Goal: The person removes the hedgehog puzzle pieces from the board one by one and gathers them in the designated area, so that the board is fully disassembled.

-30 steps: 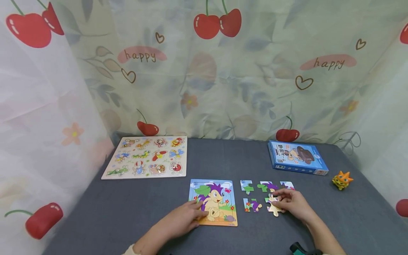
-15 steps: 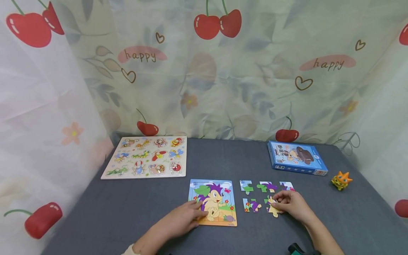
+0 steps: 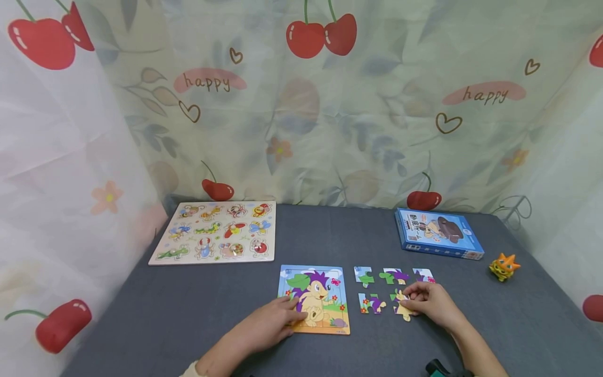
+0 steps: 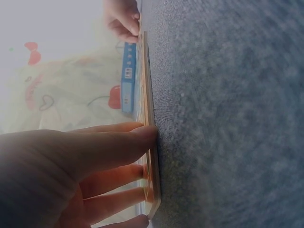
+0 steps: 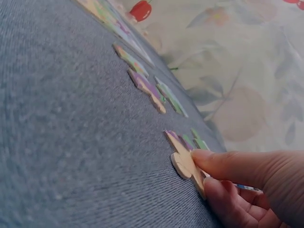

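In the head view, a square hedgehog puzzle [image 3: 326, 294] lies flat on the dark grey table. My left hand [image 3: 277, 320] rests on its near left part. The left wrist view shows the thumb [image 4: 135, 140] at the board's edge [image 4: 153, 166] and the other fingers stretched over its face. To the right, my right hand [image 3: 437, 302] pinches a beige and purple jigsaw piece [image 3: 403, 310] between thumb and index finger, low over the cloth. Other loose pieces lie close by: a leaf piece [image 3: 364, 276], a purple-haired piece [image 3: 397, 276], a flower piece [image 3: 372, 303] and a butterfly piece [image 3: 425, 274].
A wooden insect puzzle board [image 3: 218, 232] lies at the back left. At the back right are a blue box [image 3: 439, 233] and a small orange and yellow figure [image 3: 505, 267]. A printed curtain [image 3: 339, 152] hangs behind the table. Something black and green [image 3: 445, 369] shows by my right forearm.
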Available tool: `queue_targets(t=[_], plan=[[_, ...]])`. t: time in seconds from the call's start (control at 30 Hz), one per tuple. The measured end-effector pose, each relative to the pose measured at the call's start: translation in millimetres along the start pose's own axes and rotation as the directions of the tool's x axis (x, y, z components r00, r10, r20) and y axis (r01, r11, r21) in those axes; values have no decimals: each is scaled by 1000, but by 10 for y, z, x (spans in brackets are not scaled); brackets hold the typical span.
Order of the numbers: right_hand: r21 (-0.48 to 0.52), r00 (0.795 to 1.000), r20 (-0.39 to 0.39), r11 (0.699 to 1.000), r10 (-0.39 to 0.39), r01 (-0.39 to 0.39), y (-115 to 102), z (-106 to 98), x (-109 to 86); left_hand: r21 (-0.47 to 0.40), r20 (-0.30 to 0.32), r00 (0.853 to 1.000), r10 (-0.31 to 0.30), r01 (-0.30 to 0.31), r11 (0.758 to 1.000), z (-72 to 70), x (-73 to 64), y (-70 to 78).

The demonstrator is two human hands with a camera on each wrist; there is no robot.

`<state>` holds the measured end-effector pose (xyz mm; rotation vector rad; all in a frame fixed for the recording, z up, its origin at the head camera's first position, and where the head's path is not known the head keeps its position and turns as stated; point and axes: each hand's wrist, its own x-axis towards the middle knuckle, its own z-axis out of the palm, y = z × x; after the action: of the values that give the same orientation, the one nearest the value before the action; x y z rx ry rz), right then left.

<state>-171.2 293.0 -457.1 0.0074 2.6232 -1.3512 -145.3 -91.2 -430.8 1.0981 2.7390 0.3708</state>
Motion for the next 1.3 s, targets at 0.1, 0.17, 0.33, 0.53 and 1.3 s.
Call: queue_targets(t=[0.1,0.17,0.33,0.53,1.3], plan=[[2,1000,2,1000,-4,4,-15,-17,4,6,4,1000,-1,1,1000,-9,-4,5],[4,1000,-10,1000,5,-5,-42,-34,6,19,3,1000,5,-5,1000,-16,0,10],[-9,1000,-23,1000,-10,10,-174,-15,28,67,-23,999,35,-33,997,-26,12,30],[-17,988,88,991,-130,132,-365,192,119,107,-58,997,59,-52,993,-19,31,75],[-132,895,303,915,-328,381,-867,801,553,223,-24,975,220,-210,952,28,289,259]])
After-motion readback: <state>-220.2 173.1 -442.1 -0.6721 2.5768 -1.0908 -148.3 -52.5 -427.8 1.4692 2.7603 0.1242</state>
